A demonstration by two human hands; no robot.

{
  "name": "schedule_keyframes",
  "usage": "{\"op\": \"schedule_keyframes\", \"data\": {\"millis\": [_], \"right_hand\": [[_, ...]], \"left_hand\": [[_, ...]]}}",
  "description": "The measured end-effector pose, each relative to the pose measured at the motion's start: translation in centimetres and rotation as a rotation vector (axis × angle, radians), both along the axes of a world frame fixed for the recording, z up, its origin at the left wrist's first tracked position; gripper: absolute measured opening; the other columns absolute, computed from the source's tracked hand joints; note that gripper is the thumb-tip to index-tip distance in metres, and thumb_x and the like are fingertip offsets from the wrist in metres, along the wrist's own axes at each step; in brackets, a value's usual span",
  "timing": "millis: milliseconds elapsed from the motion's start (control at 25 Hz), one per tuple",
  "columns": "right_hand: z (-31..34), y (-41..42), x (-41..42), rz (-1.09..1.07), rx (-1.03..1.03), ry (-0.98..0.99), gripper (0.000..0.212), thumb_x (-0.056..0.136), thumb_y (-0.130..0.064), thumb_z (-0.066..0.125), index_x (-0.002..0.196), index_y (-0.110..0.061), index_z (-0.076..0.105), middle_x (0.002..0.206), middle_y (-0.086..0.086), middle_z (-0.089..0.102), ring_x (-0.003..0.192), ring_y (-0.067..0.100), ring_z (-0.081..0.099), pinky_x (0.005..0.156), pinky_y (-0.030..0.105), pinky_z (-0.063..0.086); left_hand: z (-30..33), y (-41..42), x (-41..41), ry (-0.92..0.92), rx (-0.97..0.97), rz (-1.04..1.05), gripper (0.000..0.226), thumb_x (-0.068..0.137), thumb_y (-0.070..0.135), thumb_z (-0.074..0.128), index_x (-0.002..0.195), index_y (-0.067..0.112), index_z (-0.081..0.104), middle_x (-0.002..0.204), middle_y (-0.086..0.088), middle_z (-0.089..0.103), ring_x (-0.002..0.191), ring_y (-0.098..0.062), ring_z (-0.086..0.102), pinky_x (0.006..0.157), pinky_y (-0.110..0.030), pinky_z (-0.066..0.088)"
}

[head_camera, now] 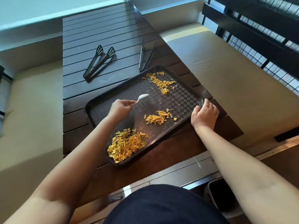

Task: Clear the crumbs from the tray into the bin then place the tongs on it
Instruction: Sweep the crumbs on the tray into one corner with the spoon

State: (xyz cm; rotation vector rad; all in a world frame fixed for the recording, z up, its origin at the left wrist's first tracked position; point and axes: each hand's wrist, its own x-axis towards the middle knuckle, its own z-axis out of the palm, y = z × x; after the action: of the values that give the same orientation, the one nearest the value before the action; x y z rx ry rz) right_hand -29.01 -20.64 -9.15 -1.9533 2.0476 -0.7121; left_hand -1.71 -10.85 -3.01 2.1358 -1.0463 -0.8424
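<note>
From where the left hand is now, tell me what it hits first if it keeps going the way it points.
The left hand pinches a white tool aimed up-right across the tray. Straight on, it would probably meet the far pile of yellow crumbs first, though depth is unclear.

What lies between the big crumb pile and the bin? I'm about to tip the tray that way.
Nothing visible does. The biggest crumb pile sits in the tray's near corner, which overhangs the table edge. The bin stands on the floor to the near right, partly hidden behind the right forearm.
</note>
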Motion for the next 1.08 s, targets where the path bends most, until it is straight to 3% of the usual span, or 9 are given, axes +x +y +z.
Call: {"op": "schedule_keyframes", "data": {"millis": [120, 280, 360, 520, 640, 760, 840, 920, 1080], "right_hand": [[0.0, 0.0, -0.1, -0.004, -0.001, 0.003, 0.047, 0.09, -0.022, 0.043, 0.133, -0.004, 0.04, 0.135, 0.019, 0.047, 0.128, 0.034, 0.036, 0.11, 0.045, 0.021], [0.0, 0.0, 0.0, -0.002, -0.002, 0.004, 0.047, 0.09, -0.022, 0.043, 0.133, -0.004, 0.04, 0.135, 0.019, 0.047, 0.128, 0.034, 0.036, 0.11, 0.045, 0.021], [0.0, 0.0, 0.0, 0.0, -0.002, 0.002, 0.047, 0.09, -0.022, 0.042, 0.133, -0.004, 0.04, 0.135, 0.019, 0.047, 0.128, 0.034, 0.035, 0.11, 0.045, 0.02], [0.0, 0.0, 0.0, 0.001, 0.0, 0.002, 0.046, 0.09, -0.022, 0.042, 0.133, -0.004, 0.04, 0.135, 0.019, 0.047, 0.128, 0.034, 0.035, 0.11, 0.045, 0.02], [-0.1, 0.0, 0.0, -0.002, 0.001, -0.001, 0.046, 0.09, -0.023, 0.042, 0.133, -0.004, 0.04, 0.135, 0.019, 0.047, 0.128, 0.034, 0.035, 0.11, 0.045, 0.02], [-0.1, 0.0, 0.0, 0.0, 0.005, 0.005, 0.047, 0.09, -0.024, 0.042, 0.133, -0.005, 0.04, 0.136, 0.018, 0.046, 0.129, 0.033, 0.035, 0.111, 0.046, 0.02], [-0.2, -0.1, 0.0, -0.003, 0.008, 0.007, 0.048, 0.09, -0.024, 0.042, 0.134, -0.005, 0.04, 0.136, 0.018, 0.046, 0.129, 0.033, 0.035, 0.111, 0.046, 0.02], [-0.2, -0.1, 0.0, -0.003, 0.008, 0.009, 0.048, 0.09, -0.024, 0.042, 0.134, -0.005, 0.04, 0.136, 0.018, 0.046, 0.129, 0.033, 0.035, 0.111, 0.046, 0.02], [-0.2, -0.1, 0.0, 0.002, 0.014, 0.005, 0.048, 0.09, -0.024, 0.042, 0.134, -0.004, 0.039, 0.137, 0.018, 0.045, 0.13, 0.033, 0.034, 0.111, 0.045, 0.019]], "left_hand": [[-0.2, -0.6, -1.5, -0.018, 0.035, -0.002, 0.02, 0.09, 0.016, 0.058, 0.105, 0.021, 0.069, 0.088, 0.004, 0.065, 0.043, -0.003, 0.038, 0.035, -0.01, 0.035], [0.1, 0.7, -2.3, 0.002, 0.158, -0.2, 0.017, 0.086, 0.021, 0.06, 0.095, 0.03, 0.072, 0.081, 0.01, 0.066, 0.05, -0.001, 0.048, 0.04, -0.013, 0.039], [0.4, 0.4, -2.2, -0.003, 0.142, -0.22, 0.019, 0.087, 0.017, 0.059, 0.094, 0.03, 0.071, 0.081, 0.009, 0.066, 0.044, 0.004, 0.045, 0.037, -0.012, 0.037], [0.6, -1.9, -1.3, 0.008, 0.022, 0.106, 0.029, 0.092, 0.006, 0.049, 0.112, 0.019, 0.065, 0.11, -0.003, 0.063, 0.038, -0.001, 0.038, 0.032, -0.011, 0.032], [0.4, -2.8, -1.7, -0.049, 0.067, 0.034, 0.032, 0.091, 0.003, 0.048, 0.114, 0.018, 0.065, 0.123, -0.007, 0.059, 0.045, -0.005, 0.041, 0.033, -0.011, 0.034], [0.4, -2.4, -2.7, -0.066, 0.119, -0.174, 0.031, 0.09, 0.007, 0.05, 0.107, 0.026, 0.067, 0.119, -0.001, 0.061, 0.055, -0.006, 0.045, 0.04, -0.013, 0.039], [0.7, -1.6, -2.8, -0.062, 0.175, -0.284, 0.027, 0.09, 0.014, 0.053, 0.099, 0.035, 0.068, 0.107, 0.007, 0.065, 0.062, -0.006, 0.048, 0.047, -0.014, 0.041], [1.1, -0.9, -2.7, -0.068, 0.226, -0.384, 0.027, 0.089, 0.016, 0.054, 0.094, 0.04, 0.068, 0.091, 0.015, 0.064, 0.057, -0.002, 0.049, 0.043, -0.012, 0.038], [1.0, -1.7, -2.7, -0.012, 0.089, -0.145, 0.027, 0.09, 0.009, 0.051, 0.105, 0.025, 0.068, 0.095, 0.005, 0.064, 0.044, 0.0, 0.043, 0.035, -0.009, 0.033]]}}
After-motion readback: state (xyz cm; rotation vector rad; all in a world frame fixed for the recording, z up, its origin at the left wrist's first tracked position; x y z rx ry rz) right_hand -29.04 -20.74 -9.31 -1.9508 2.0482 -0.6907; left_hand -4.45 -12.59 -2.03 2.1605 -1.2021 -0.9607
